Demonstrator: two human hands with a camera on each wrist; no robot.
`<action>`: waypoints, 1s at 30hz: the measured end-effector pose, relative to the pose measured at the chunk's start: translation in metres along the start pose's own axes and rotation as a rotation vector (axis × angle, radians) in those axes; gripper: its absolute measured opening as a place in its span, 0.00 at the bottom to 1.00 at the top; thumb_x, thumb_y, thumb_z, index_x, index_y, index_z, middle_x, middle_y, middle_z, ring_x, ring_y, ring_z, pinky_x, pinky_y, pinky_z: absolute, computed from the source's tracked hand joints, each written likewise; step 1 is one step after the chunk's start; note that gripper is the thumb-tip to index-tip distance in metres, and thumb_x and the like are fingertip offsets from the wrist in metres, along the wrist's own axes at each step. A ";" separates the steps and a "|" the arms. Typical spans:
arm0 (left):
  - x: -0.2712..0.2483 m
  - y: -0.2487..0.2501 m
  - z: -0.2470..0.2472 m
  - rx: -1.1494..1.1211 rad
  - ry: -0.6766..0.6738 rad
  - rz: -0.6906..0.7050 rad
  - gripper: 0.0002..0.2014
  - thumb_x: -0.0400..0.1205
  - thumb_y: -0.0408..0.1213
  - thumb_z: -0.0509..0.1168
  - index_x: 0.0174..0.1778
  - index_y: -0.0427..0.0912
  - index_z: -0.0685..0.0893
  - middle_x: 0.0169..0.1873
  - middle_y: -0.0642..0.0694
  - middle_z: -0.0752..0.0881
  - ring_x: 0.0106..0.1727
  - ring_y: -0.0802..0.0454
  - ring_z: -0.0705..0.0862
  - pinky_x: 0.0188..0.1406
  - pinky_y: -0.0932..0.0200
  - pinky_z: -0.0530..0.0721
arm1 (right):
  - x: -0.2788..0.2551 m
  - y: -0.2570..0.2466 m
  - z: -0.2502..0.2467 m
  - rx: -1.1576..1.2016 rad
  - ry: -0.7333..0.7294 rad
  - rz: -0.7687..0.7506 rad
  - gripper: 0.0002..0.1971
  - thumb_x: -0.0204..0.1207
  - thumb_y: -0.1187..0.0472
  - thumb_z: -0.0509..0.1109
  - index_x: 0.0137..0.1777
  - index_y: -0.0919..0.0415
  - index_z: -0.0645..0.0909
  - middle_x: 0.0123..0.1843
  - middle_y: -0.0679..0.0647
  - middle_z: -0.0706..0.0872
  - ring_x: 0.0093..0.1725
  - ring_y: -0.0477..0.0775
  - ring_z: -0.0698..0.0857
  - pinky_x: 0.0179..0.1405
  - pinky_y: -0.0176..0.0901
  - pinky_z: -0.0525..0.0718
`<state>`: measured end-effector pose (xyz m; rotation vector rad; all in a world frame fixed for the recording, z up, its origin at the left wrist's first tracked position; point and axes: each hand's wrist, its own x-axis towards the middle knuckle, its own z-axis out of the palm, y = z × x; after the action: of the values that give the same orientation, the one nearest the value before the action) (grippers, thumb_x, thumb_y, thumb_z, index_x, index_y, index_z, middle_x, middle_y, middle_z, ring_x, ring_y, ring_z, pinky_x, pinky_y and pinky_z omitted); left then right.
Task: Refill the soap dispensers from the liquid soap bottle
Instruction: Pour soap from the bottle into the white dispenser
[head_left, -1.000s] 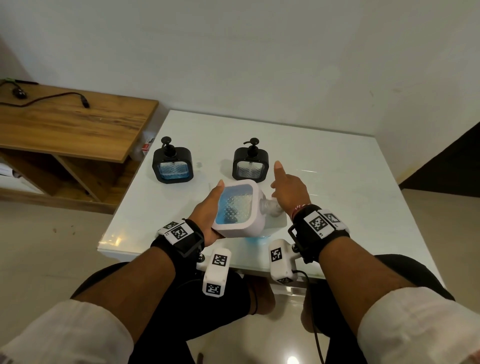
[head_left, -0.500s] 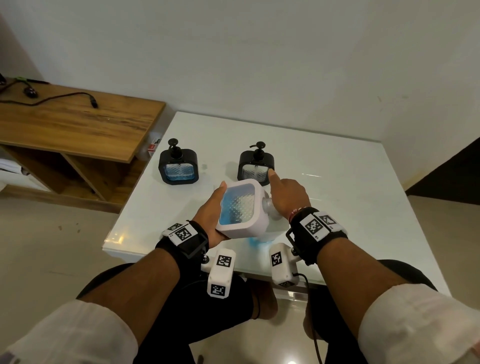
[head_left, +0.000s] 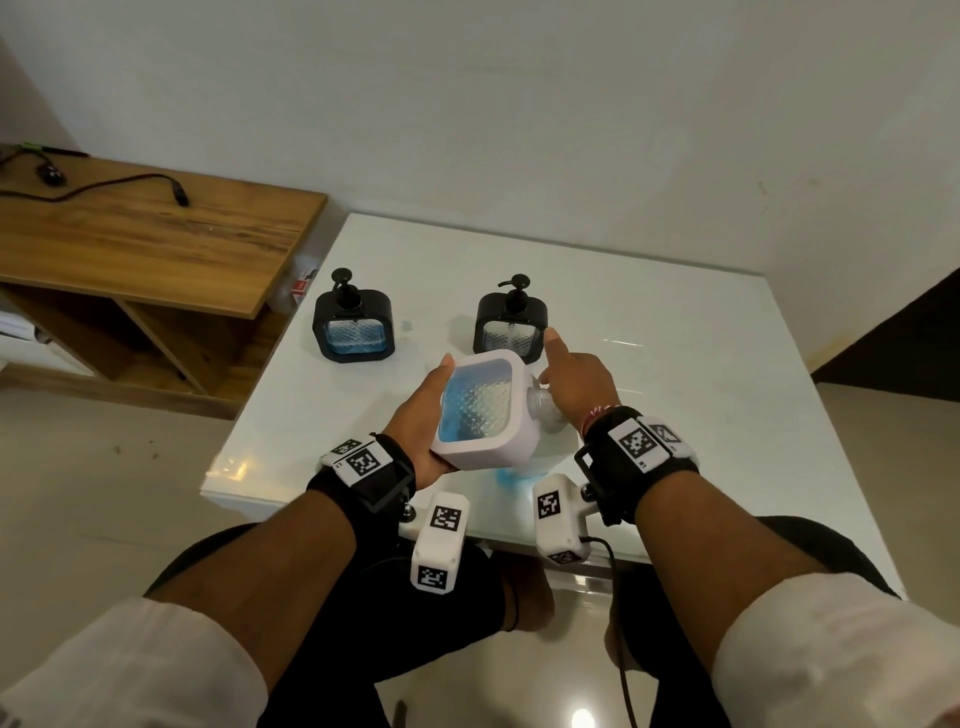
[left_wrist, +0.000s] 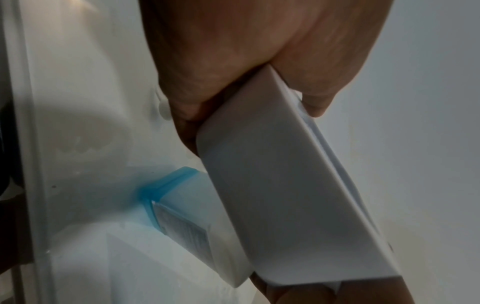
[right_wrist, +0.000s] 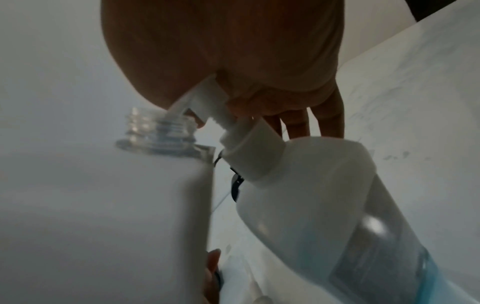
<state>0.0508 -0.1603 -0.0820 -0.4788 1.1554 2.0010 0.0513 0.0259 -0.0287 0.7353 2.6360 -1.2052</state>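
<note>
While the left hand clasps the white square soap dispenser with the clear textured window, thumb on its upper face and fingers beneath, that dispenser hangs tilted above the near edge of the white glossy table, its bare threaded neck pointing toward 3 o'clock. The right hand presses the white pump head of the translucent liquid soap bottle, whose spout reaches into that neck; the forefinger sticks out straight toward 12 o'clock. The bottle stands on the table under the right palm, blue liquid low inside. Two black square dispensers stand farther off, at 11 o'clock and at 12 o'clock.
</note>
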 end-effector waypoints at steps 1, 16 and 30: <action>0.002 -0.001 -0.001 -0.004 -0.006 0.007 0.31 0.83 0.69 0.60 0.77 0.54 0.80 0.72 0.40 0.86 0.65 0.40 0.88 0.58 0.42 0.89 | -0.002 -0.002 0.001 0.011 -0.019 -0.005 0.37 0.86 0.37 0.44 0.56 0.67 0.85 0.60 0.63 0.86 0.56 0.60 0.81 0.56 0.47 0.72; 0.014 -0.003 -0.005 0.023 -0.001 0.054 0.34 0.78 0.70 0.67 0.76 0.52 0.83 0.67 0.40 0.89 0.63 0.39 0.89 0.55 0.41 0.89 | -0.001 -0.003 -0.003 0.003 -0.044 0.095 0.35 0.84 0.37 0.49 0.61 0.67 0.85 0.62 0.63 0.85 0.58 0.62 0.82 0.56 0.47 0.73; 0.027 -0.001 -0.013 0.003 -0.018 0.070 0.41 0.71 0.72 0.71 0.78 0.56 0.80 0.70 0.42 0.87 0.68 0.36 0.87 0.71 0.28 0.81 | -0.010 -0.005 0.001 0.411 -0.047 0.131 0.28 0.87 0.42 0.49 0.43 0.64 0.80 0.45 0.58 0.83 0.50 0.59 0.80 0.61 0.53 0.77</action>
<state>0.0338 -0.1597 -0.1062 -0.4235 1.1785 2.0587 0.0570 0.0186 -0.0230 0.9108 2.2823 -1.7215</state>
